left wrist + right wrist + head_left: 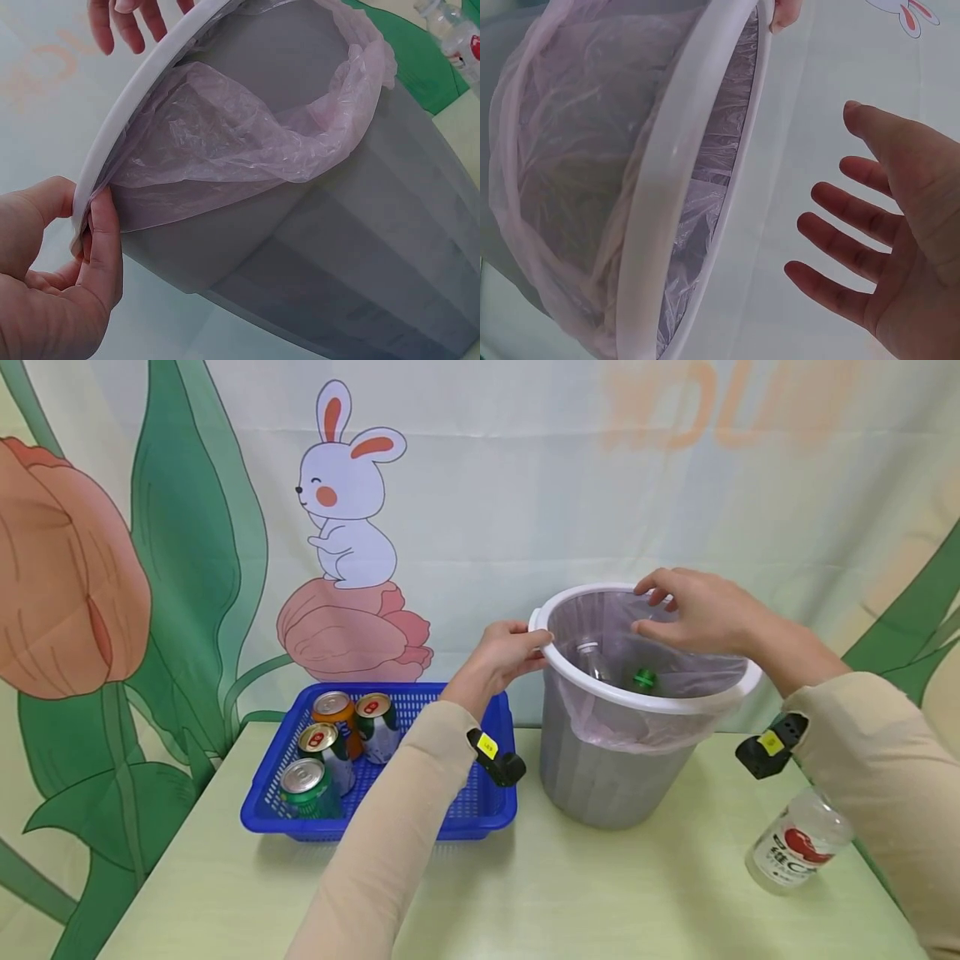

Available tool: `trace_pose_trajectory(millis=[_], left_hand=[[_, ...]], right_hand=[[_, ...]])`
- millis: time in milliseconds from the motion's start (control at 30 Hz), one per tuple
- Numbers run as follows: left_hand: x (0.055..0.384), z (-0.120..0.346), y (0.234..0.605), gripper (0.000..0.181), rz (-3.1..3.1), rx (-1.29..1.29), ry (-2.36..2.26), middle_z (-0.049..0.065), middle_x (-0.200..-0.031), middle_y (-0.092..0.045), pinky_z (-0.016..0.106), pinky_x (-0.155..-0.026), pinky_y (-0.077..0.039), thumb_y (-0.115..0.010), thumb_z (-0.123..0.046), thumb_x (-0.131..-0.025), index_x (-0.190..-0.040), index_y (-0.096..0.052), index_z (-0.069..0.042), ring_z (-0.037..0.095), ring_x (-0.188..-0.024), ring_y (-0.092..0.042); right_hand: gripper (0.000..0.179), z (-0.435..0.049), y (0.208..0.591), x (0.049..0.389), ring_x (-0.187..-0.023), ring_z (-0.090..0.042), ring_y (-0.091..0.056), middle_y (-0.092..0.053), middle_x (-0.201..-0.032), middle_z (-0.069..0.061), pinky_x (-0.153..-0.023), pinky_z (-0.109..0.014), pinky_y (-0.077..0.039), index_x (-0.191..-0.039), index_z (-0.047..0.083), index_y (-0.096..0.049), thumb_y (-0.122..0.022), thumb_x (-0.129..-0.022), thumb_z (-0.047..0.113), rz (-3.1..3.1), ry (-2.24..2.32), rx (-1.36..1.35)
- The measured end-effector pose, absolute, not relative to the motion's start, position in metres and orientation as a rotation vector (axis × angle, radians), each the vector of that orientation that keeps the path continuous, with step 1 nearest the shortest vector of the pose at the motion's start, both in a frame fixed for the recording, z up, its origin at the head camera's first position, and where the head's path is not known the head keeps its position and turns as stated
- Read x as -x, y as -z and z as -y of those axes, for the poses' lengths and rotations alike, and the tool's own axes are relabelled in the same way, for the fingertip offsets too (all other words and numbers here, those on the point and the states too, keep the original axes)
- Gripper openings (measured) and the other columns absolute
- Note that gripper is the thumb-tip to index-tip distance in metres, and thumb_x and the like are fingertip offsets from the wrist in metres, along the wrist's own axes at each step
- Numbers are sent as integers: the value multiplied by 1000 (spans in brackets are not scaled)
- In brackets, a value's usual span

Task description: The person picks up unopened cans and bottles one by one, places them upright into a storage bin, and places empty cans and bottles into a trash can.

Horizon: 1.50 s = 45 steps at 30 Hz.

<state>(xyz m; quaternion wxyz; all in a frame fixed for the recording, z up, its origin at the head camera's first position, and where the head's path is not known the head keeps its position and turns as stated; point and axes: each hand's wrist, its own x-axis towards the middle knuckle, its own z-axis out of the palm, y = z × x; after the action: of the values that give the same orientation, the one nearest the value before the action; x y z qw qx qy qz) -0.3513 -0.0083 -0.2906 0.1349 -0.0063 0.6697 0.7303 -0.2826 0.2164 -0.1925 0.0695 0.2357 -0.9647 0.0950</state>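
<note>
A grey trash can (607,768) with a white rim and a pinkish plastic liner (225,142) stands on the table, tilted a little. My left hand (510,656) grips its rim at the left side, thumb on top and fingers beneath, as the left wrist view (64,270) also shows. Above the can's opening hovers my right hand (701,610), its fingers loosely spread and nothing in them; the right wrist view shows that hand (900,232) apart from the rim. Inside the can lie a clear bottle (592,660) with a white cap and something with a green cap (644,678).
To the left, a blue plastic basket (378,827) holds several drink cans (318,752). A clear bottle with a red-printed label (798,847) is on the table (600,893) at the right, partly behind my right sleeve. A printed cloth (480,510) hangs behind.
</note>
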Motion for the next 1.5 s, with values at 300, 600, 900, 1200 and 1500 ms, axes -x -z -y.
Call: trace_pose_trajectory(millis=[300, 600, 900, 1200, 1500], left_hand=[[352, 9, 292, 41, -1944, 19, -2119, 13, -111, -57, 26, -75, -55, -63, -11, -86, -123, -49, -1, 21, -90, -64], [351, 8, 292, 40, -1957, 20, -2109, 12, -111, -57, 26, -74, -55, -64, -12, -86, -121, -50, -1, 21, -90, -64], [351, 8, 292, 40, -1961, 10, -2105, 12, -112, -56, 25, -74, -55, -63, -13, -86, -122, -49, -2, 21, -91, -63], [352, 9, 292, 41, -1962, 11, -2107, 13, -112, -56, 25, -74, -55, -63, -12, -86, -123, -49, -1, 20, -89, -64], [352, 8, 292, 41, -1957, 5, -2109, 13, -113, -56, 25, -75, -55, -62, -12, -87, -124, -48, -1, 19, -89, -62]], right_hand=[[22, -223, 196, 278, -81, -21, -60, -63, -92, -8, -72, -40, -48, -101, 7, -58, -61, -85, 22, 2865, -252, -763], [15, -233, 203, 271, -71, -14, -53, -60, -82, -2, -63, -32, -44, -96, 8, -59, -62, -84, 16, 2816, -224, -798], [9, -235, 211, 259, -65, -12, -49, -56, -75, 1, -57, -28, -42, -90, 10, -59, -64, -83, 12, 2776, -204, -828], [12, -238, 223, 239, -62, -8, -46, -52, -72, 5, -53, -24, -40, -87, 13, -57, -67, -80, 12, 2710, -161, -862], [13, -247, 230, 225, -68, -7, -47, -53, -76, 8, -56, -23, -42, -90, 14, -58, -66, -81, 12, 2646, -189, -889]])
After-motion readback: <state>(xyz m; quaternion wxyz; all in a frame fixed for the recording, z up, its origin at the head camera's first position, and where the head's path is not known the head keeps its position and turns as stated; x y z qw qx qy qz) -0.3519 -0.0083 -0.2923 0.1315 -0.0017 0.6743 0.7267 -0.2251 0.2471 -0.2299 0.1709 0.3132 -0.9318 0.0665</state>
